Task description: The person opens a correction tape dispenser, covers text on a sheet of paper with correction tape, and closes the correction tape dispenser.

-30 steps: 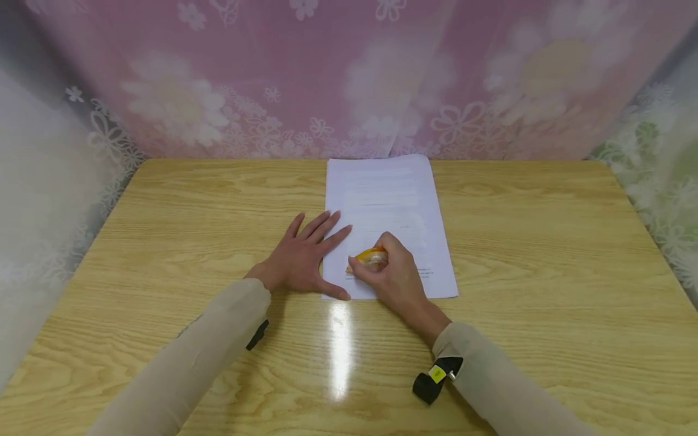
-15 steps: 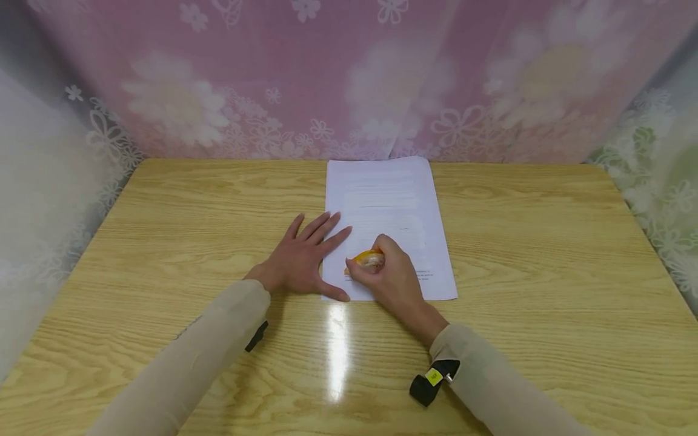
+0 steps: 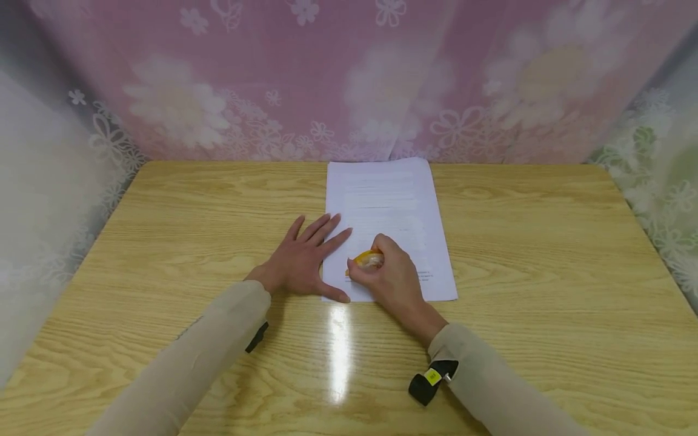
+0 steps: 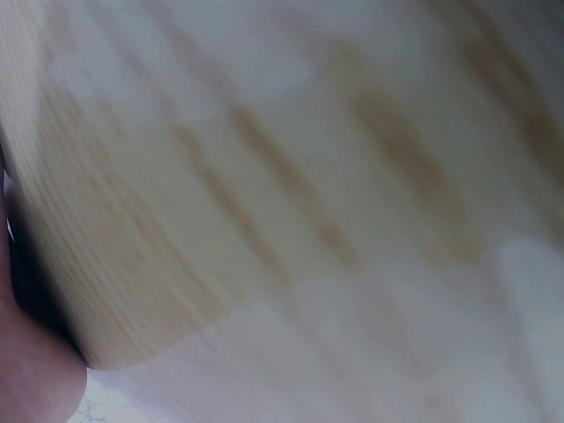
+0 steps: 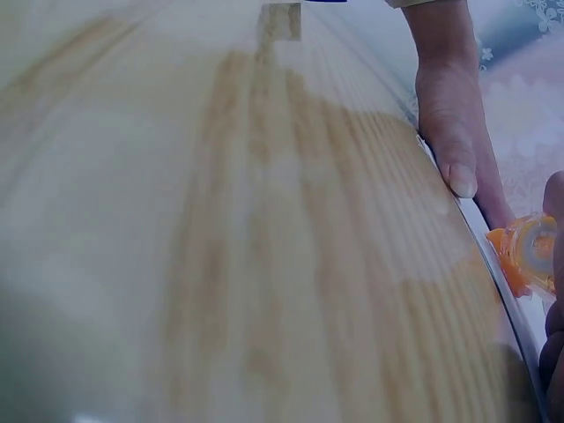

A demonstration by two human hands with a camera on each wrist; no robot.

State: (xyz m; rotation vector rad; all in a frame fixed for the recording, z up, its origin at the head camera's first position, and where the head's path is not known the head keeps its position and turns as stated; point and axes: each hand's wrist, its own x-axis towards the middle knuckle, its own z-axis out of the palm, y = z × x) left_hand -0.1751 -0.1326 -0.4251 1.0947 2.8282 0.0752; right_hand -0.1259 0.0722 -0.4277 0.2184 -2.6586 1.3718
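Observation:
In the head view a white stack of paper (image 3: 382,188) lies on the wooden table, with faint printed lines and pale strips over much of the page. My left hand (image 3: 302,257) rests with spread fingers across the left edge of the stack. An orange correction tape dispenser (image 3: 371,259) with a clear case is pinched by my right hand (image 3: 397,272), its tip low on the page beside a printed line. The right wrist view shows the dispenser (image 5: 533,251) at the right edge, close to the left thumb. Only a bit of hand (image 4: 40,379) shows in the left wrist view.
The wood-grain table (image 3: 545,254) reaches out on both sides of the paper. Behind it hangs a pink flowered curtain (image 3: 262,72), and pale flowered cloth (image 3: 654,157) closes off the sides. A bright light reflection (image 3: 339,351) lies before the stack.
My right hand has shifted slightly left with the correction tape, its tip staying near the bottom of the page. The left hand has kept its place on the paper.

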